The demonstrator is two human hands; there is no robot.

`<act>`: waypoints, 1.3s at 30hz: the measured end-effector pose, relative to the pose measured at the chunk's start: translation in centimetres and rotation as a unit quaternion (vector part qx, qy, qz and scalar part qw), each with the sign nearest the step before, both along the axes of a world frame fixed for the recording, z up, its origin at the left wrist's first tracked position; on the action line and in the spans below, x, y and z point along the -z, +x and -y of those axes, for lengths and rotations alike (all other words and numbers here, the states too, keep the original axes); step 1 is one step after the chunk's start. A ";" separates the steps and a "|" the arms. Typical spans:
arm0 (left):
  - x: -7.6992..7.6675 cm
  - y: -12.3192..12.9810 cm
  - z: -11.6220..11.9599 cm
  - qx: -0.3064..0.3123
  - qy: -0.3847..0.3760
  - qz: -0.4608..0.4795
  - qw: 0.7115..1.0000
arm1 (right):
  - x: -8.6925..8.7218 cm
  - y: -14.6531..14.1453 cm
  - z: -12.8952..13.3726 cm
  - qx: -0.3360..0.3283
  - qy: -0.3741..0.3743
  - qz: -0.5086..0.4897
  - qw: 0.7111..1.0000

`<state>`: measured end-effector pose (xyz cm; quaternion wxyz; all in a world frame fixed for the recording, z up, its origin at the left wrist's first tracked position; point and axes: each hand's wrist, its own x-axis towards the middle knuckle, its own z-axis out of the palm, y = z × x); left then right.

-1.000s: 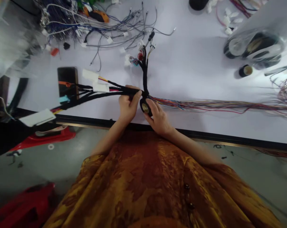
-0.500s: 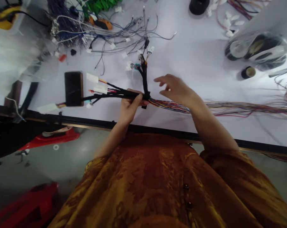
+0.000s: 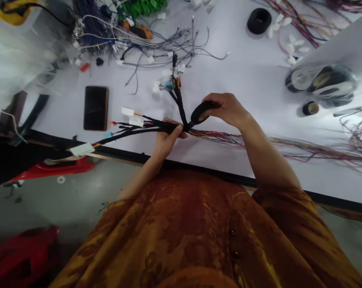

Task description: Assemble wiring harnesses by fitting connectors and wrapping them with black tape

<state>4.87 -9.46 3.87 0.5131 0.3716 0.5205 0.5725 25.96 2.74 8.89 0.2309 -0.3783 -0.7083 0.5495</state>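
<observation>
A wire harness (image 3: 151, 126) lies along the front of the table, its left branches wrapped in black and ending in white connectors (image 3: 136, 121). My left hand (image 3: 168, 138) pinches it at the junction, where a wrapped branch (image 3: 180, 105) rises to several small connectors. Just right of that joint, my right hand (image 3: 225, 109) grips a roll of black tape (image 3: 201, 113), and a short strip runs from the roll to the junction. Bare coloured wires (image 3: 219, 137) stretch right beneath my right hand.
A phone (image 3: 96, 108) lies at the left. Loose grey wires (image 3: 169, 44), an orange-and-black tool (image 3: 140, 31) and green parts (image 3: 145, 8) are behind. Another black roll (image 3: 259, 21) is at the back; bagged rolls (image 3: 321, 82) and a small roll (image 3: 311, 108) are at the right.
My right hand, earlier with fingers apart, now holds the tape roll beside the junction. The harness's left branches have shifted off the phone, and the upper branch leans further left.
</observation>
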 end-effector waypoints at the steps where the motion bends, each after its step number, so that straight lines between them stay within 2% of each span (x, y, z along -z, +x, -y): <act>1: 0.0 -0.1 0.0 0.004 -0.005 0.002 1.000 | -0.5 -0.1 0.1 0.004 0.009 0.008 1.000; 5: 0.0 -0.2 0.1 0.022 0.006 0.023 0.999 | -3.2 -2.2 1.7 -0.016 0.099 0.078 0.992; 8: 0.3 0.0 -0.2 0.044 0.044 0.046 0.997 | -5.1 -5.0 3.9 -0.035 0.182 0.159 0.970; 11: 1.0 0.5 -0.4 0.000 0.050 0.067 0.996 | -5.8 -7.1 5.2 -0.070 0.209 0.182 0.958; 14: 1.4 0.8 -0.2 -0.050 0.006 0.098 0.994 | -4.6 -7.0 3.7 -0.092 0.145 0.121 0.978; 17: 1.2 1.0 0.1 -0.043 -0.027 0.135 0.990 | -2.1 -5.3 0.9 -0.052 -0.008 0.087 0.995; 20: 0.9 1.0 0.3 -0.049 -0.034 0.154 0.986 | 0.5 -4.1 -0.3 -0.114 -0.197 0.077 0.971; 22: 0.9 1.0 0.2 -0.058 -0.049 0.165 0.983 | 1.7 -4.0 0.3 -0.134 -0.267 0.043 0.953; 26: 1.3 1.2 -0.1 -0.074 -0.078 0.193 0.975 | 2.6 -4.6 2.4 -0.087 -0.294 -0.035 0.951; 28: 1.4 1.1 -0.1 -0.079 -0.069 0.187 0.977 | 2.6 -4.7 3.1 -0.057 -0.303 -0.067 0.949; 30: 1.1 0.8 0.1 -0.059 -0.044 0.158 0.985 | 2.5 -4.6 3.5 -0.016 -0.301 -0.088 0.949; 34: -0.7 0.6 1.0 -0.019 0.013 0.093 0.995 | 2.3 -4.7 4.2 0.052 -0.278 -0.099 0.954; 39: -3.0 1.4 2.5 -0.037 0.084 0.039 0.995 | 1.2 -4.9 5.5 0.074 -0.223 -0.068 0.970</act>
